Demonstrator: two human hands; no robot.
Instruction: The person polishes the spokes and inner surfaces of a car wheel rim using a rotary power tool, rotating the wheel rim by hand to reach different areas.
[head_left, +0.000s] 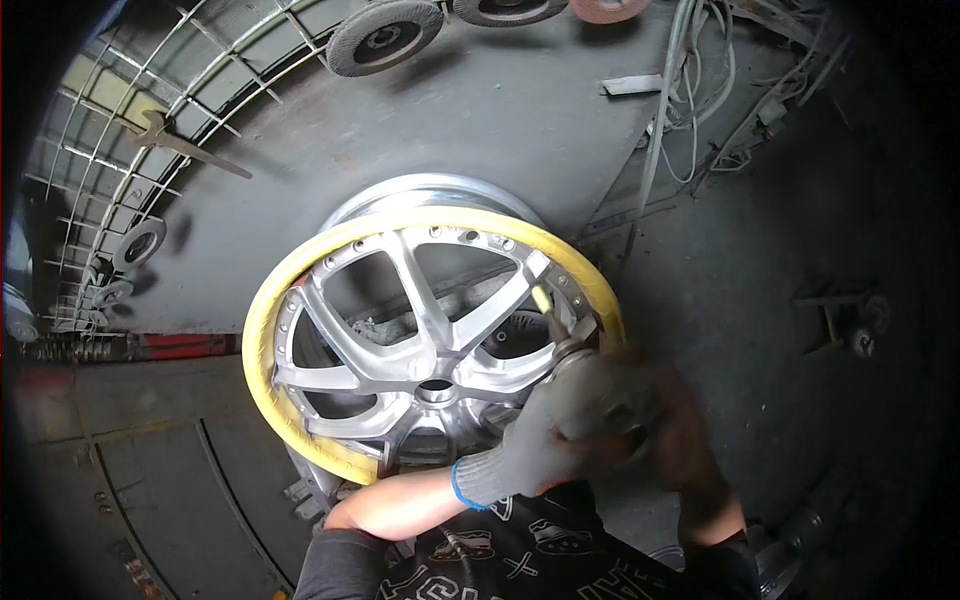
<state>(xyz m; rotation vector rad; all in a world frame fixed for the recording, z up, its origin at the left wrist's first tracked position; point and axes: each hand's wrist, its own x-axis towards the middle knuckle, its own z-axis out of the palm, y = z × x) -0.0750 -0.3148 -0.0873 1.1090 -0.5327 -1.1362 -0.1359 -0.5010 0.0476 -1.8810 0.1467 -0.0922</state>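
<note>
A silver alloy wheel rim (432,310) lies face up and tilted, with yellow tape (262,330) wrapped around its outer lip. My left hand (535,445), in a grey glove with a blue cuff, is closed around the body of a hand-held die grinder (592,395). The grinder's thin shaft carries a yellowish tip (542,298), which is at the outer end of a spoke on the rim's right side. My right hand (680,425) is dark and blurred, closed at the grinder's rear; its separate fingers are hard to make out.
Flap discs (385,38) hang along the far edge. A wire grid (150,70) at the left holds a wrench (190,148) and a disc (138,243). Pale cables (690,90) hang at the upper right. A red and black bar (185,347) lies at the left.
</note>
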